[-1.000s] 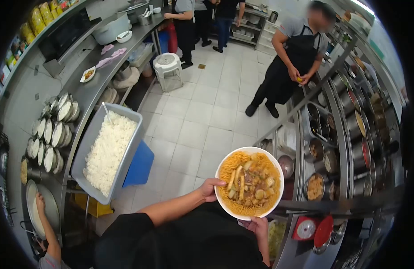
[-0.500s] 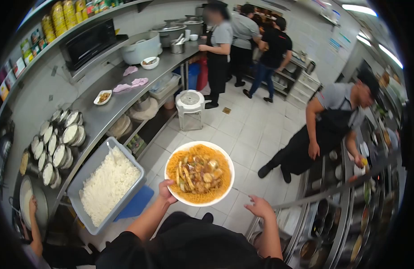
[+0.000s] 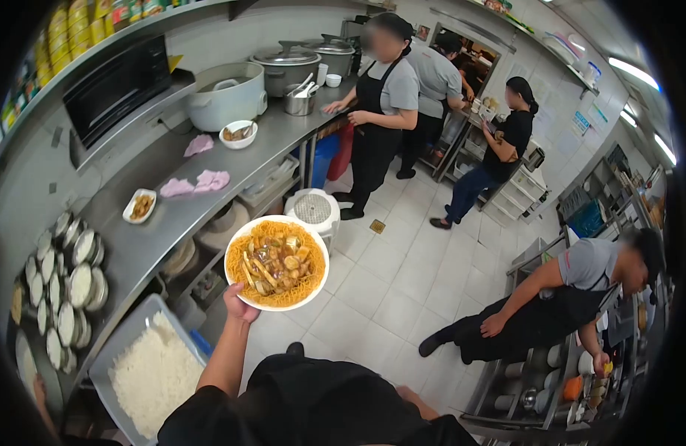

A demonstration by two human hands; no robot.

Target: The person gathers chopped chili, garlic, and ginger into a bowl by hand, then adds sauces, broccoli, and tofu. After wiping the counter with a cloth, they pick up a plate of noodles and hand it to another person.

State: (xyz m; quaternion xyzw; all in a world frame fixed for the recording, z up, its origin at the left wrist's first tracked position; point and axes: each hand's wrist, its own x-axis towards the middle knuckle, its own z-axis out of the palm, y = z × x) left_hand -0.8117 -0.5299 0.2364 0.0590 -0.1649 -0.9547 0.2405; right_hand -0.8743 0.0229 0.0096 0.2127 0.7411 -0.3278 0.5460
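Note:
My left hand (image 3: pixel 241 305) grips the lower left rim of a white plate of noodles (image 3: pixel 277 263), held out in front of my body. A brown, saucy topping with chunky pieces lies over the orange-yellow noodles. The plate is nearly level and hides part of a white stool (image 3: pixel 313 208) behind it. On my right side only a bit of bare skin of my right arm (image 3: pixel 417 402) shows beside my black clothing; the fingers there are hidden. Below and left of the plate is a grey tub (image 3: pixel 105 380) of white rice (image 3: pixel 153 379).
The steel counter (image 3: pixel 153 238) along the left carries filled metal bowls (image 3: pixel 80 286), a small dish (image 3: pixel 140 207), pink cloths (image 3: pixel 211 181) and large pots (image 3: pixel 228 93). Co-workers stand at the counter's far end (image 3: pixel 387 111) and the back. Another person (image 3: pixel 536 305) leans over the right-hand shelving.
I have moved forward with the plate, nearer the stool and the co-workers. My right hand, spread out before, has dropped back beside my body. A co-worker at the back has turned.

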